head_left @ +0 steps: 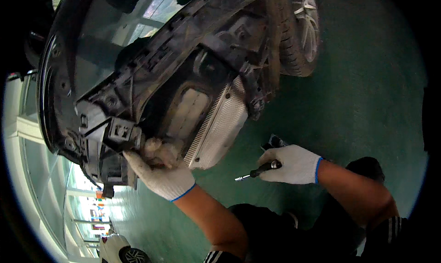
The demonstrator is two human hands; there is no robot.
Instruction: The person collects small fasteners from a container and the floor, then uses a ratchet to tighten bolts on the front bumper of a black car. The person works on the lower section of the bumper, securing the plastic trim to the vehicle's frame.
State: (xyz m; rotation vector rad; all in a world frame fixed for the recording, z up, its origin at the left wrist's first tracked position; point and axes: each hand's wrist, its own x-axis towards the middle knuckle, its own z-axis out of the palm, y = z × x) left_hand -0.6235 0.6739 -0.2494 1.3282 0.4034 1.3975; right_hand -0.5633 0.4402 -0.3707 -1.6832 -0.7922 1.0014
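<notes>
My left hand [163,173], in a white knit glove with blue cuff, reaches to the lower corner of a dark car body. Its dirty fingers curl in beside a black plastic bracket [121,131]; what they grip there is hidden. My right hand [291,165], gloved alike, is closed around a nut driver [254,172] with a black handle. The tool's silver shaft and socket-like tip point left, clear of the car. Between the hands and the body lies a ribbed silver heat shield [218,130], fixed with dark fasteners.
A wheel with a worn tyre [296,47] stands at the upper right of the car. Part of a dark object [274,141] shows beyond my right hand. The floor [363,93] is green. A white car [120,249] is parked at the lower left, near bright windows.
</notes>
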